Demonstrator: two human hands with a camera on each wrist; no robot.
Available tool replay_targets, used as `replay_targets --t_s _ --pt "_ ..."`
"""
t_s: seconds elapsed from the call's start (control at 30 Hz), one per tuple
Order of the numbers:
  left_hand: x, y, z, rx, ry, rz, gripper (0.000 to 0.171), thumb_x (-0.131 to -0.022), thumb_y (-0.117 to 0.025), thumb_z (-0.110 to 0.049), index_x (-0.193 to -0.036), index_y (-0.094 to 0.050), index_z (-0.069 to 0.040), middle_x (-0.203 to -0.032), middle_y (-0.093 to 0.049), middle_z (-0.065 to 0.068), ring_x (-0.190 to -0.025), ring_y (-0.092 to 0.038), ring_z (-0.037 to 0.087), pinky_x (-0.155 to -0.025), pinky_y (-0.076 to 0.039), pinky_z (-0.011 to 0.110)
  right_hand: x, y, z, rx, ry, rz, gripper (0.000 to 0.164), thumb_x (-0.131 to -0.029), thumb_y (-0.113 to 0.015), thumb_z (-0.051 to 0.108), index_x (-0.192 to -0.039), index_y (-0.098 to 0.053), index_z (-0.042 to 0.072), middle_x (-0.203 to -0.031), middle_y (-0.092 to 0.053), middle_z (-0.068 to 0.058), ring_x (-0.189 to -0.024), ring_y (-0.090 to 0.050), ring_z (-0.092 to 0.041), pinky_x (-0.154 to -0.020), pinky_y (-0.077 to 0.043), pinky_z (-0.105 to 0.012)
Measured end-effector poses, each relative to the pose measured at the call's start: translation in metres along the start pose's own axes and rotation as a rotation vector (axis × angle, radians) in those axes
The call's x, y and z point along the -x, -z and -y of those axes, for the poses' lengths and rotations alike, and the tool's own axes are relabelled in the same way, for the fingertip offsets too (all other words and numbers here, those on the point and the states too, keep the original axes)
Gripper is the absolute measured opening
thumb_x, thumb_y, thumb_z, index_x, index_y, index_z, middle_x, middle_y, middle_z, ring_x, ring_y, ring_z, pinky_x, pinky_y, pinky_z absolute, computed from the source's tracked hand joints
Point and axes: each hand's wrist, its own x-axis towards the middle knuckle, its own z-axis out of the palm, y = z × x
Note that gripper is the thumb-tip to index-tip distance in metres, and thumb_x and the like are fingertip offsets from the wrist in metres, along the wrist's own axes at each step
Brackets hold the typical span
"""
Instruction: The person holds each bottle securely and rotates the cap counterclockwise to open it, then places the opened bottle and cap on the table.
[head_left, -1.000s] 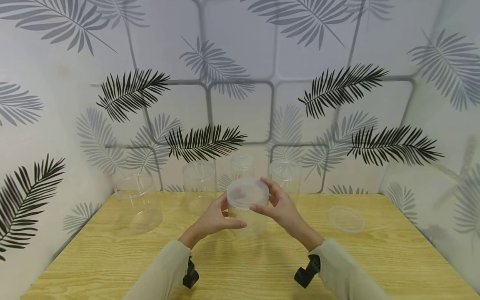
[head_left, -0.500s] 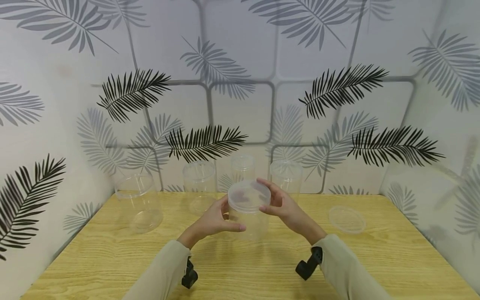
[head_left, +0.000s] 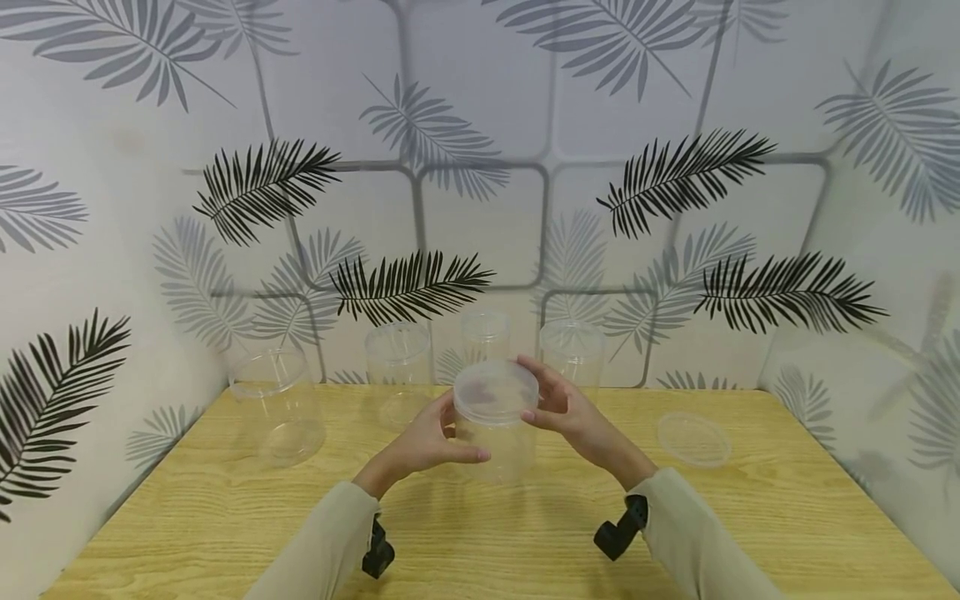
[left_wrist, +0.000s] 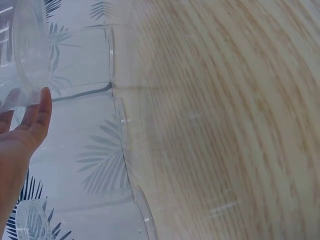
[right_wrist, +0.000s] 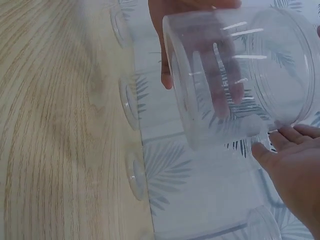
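A clear plastic jar (head_left: 495,454) with a round, cloudy lid (head_left: 497,390) on top is held above the middle of the table. My left hand (head_left: 423,435) grips the jar's body from the left, thumb in front and fingers spread behind, seen through its wall in the right wrist view. From the right, my right hand (head_left: 573,417) holds the lid's rim, its thumb at the near edge and fingers at the far side. In the right wrist view the jar (right_wrist: 220,75) lies across the picture, with the right fingertips (right_wrist: 260,149) at its lid end.
An uncovered clear jar (head_left: 288,408) stands at the left of the wooden table (head_left: 450,550). Several more clear jars, including a left rear jar (head_left: 397,367) and a right rear jar (head_left: 581,358), line the back by the leaf-patterned wall. A loose clear lid (head_left: 693,439) lies at right.
The jar has come slightly down and toward me. My right thumb has shifted from over the lid's top to its right edge. My left hand keeps its grip.
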Motion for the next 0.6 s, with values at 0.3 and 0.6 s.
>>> replay_targets --t_s 0.3,0.6 --pt "0.001 -0.001 -0.001 -0.034 -0.005 -0.056 0.081 -0.074 -0.076 -0.014 -0.141 -0.029 -0.019 -0.137 -0.042 0.008 -0.125 -0.043 0.030 -0.096 -0.041 0.051 -0.003 -0.020 0.000 0.241 0.005 -0.265 0.084 -0.078 -0.073 0.015 -0.144 -0.022 0.011 -0.148 -0.028 -0.010 -0.137 -0.022 -0.036 -0.106 -0.025 -0.057" --pt "-0.001 0.001 0.008 -0.029 -0.021 -0.044 0.083 -0.073 -0.078 -0.020 -0.140 -0.030 -0.027 -0.137 -0.042 0.002 -0.125 -0.043 0.026 -0.096 -0.041 0.051 -0.004 -0.015 0.002 0.199 -0.032 -0.188 0.081 -0.080 -0.071 0.020 -0.143 -0.022 0.011 -0.144 -0.032 -0.013 -0.132 -0.033 -0.034 -0.098 -0.042 -0.042"
